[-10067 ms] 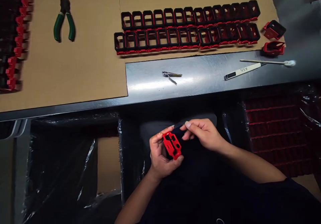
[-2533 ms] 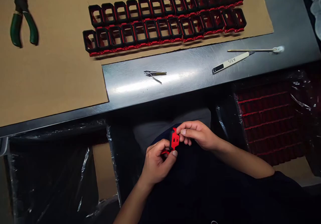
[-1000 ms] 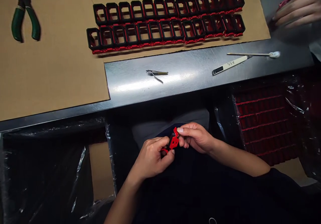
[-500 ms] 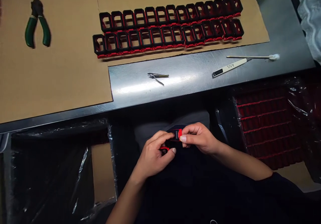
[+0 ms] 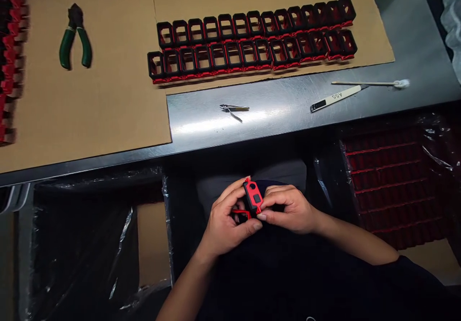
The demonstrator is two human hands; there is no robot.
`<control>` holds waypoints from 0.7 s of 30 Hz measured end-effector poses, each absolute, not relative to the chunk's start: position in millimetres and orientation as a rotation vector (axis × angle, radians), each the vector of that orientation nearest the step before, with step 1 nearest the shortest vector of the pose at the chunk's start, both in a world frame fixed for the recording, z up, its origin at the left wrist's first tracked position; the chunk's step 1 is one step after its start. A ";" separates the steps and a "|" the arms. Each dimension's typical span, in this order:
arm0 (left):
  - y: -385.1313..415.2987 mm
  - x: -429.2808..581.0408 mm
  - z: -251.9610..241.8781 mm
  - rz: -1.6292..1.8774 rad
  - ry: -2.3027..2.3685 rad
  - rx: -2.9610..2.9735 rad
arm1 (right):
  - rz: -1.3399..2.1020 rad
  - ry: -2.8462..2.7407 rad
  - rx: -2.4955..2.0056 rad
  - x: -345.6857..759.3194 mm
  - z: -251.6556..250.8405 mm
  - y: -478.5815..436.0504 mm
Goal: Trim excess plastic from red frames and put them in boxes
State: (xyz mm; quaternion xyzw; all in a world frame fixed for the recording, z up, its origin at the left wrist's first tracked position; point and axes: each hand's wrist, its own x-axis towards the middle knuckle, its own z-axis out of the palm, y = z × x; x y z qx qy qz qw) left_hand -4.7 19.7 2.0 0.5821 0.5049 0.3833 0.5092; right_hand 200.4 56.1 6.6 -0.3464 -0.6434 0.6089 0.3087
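Both hands hold one small red and black plastic frame (image 5: pixel 254 196) above my lap, below the table edge. Its red face, with a round hole and a squarish opening, is turned up. My left hand (image 5: pixel 226 218) is curled around its left side, fingers behind and thumb below. With thumb and fingertips, my right hand (image 5: pixel 290 208) pinches its lower right corner. On the table ahead stand two rows of similar black and red frames (image 5: pixel 219 54), lying on cardboard (image 5: pixel 118 105).
Small nippers (image 5: pixel 234 110), a cream-handled knife marked A55 (image 5: pixel 334 98) and a cotton swab (image 5: pixel 367 83) lie on the metal table edge. Green-handled cutters (image 5: pixel 75 38) rest on the cardboard. More red parts fill a plastic-lined box (image 5: pixel 392 182) at right; another lined box (image 5: pixel 82 244) stands at left.
The frame has been turned so its red face shows, and both hands have moved slightly. My view has shifted left, bringing a stack of red and black parts in at the left edge.
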 end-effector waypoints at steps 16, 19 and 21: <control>11.6 0.5 0.0 0.996 1.380 1.528 | 1.552 -1.815 -0.856 200.5 2.1 57.8; 10.1 1.4 -5.3 1.062 1.327 1.478 | 1.588 -1.783 -0.865 198.5 7.1 57.8; 9.7 1.9 -7.4 1.089 1.308 1.452 | 1.618 -1.756 -0.865 197.5 9.2 58.2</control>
